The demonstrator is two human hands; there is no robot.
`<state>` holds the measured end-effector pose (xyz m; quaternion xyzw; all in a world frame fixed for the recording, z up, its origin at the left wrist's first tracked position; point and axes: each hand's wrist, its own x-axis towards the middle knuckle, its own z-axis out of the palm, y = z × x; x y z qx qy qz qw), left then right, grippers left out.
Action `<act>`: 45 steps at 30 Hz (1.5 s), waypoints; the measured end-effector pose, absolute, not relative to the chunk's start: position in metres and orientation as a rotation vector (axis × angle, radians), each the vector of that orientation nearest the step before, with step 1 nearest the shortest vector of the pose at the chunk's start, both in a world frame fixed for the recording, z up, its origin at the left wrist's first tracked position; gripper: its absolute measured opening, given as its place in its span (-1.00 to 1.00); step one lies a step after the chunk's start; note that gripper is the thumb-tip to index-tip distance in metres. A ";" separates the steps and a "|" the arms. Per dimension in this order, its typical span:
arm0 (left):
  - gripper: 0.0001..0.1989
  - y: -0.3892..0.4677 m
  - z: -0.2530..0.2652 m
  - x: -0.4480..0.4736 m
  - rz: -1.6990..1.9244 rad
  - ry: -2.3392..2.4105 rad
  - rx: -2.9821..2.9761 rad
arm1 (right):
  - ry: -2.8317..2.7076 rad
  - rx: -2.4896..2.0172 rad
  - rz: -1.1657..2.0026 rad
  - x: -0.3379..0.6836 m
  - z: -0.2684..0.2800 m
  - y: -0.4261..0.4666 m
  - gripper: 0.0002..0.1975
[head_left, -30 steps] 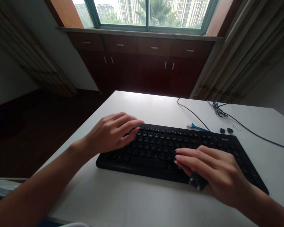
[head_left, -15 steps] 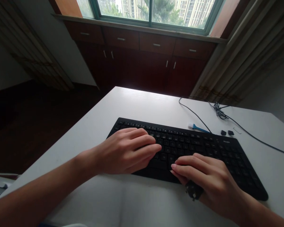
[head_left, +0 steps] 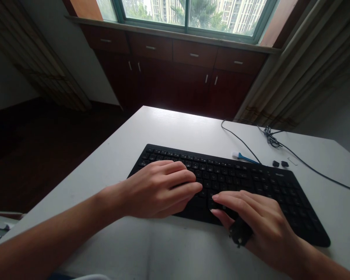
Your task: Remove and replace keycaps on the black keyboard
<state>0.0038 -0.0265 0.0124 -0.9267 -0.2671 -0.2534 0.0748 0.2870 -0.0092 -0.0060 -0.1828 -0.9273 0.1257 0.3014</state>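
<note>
Head view: the black keyboard (head_left: 297, 198) lies on the white tabletop (head_left: 181, 126) under both my hands. My left grip (head_left: 163, 188) bends over its left half; I cannot tell whether those fingers clasp anything. My right grip (head_left: 259, 219) is clamped on a small dark object (head_left: 239, 232), thumb and index tips parted. Beyond lie a blue brush (head_left: 245, 157) and two small black pieces (head_left: 275, 164).

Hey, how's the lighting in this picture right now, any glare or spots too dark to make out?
Head view: the window is the brightest area, and a pale sheen lies on the far part of the white table; head view: the floor at left sinks almost to black; head view: many legends on the keyboard are too dim to read.
</note>
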 end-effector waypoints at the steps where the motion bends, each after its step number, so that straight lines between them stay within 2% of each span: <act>1: -0.74 -0.026 0.012 0.004 -0.760 -0.797 -2.783 | -2.466 -0.478 0.326 0.287 -0.006 -0.009 -0.65; 7: -0.73 -0.027 0.011 0.004 -0.753 -0.806 -2.798 | -2.497 -0.471 0.316 0.289 -0.004 -0.009 -0.76; 29: -0.77 -0.025 0.005 0.006 -0.818 -0.846 -2.850 | -2.516 -0.469 0.340 0.287 0.000 -0.007 -0.79; 32: -0.77 -0.023 0.003 0.007 -0.867 -0.861 -2.856 | -2.339 -0.504 0.517 0.281 0.009 -0.007 -0.89; 35: -0.77 -0.022 0.001 0.007 -0.913 -0.896 -2.879 | -2.117 -0.625 0.855 0.270 0.026 -0.009 -0.67; 39: -0.77 -0.020 -0.002 0.007 -0.939 -0.936 -2.902 | -1.813 -0.625 1.380 0.249 0.048 -0.016 -0.50; 45: -0.82 -0.020 0.000 0.006 -0.933 -0.924 -2.908 | -1.798 -0.515 1.571 0.224 0.030 -0.016 -0.42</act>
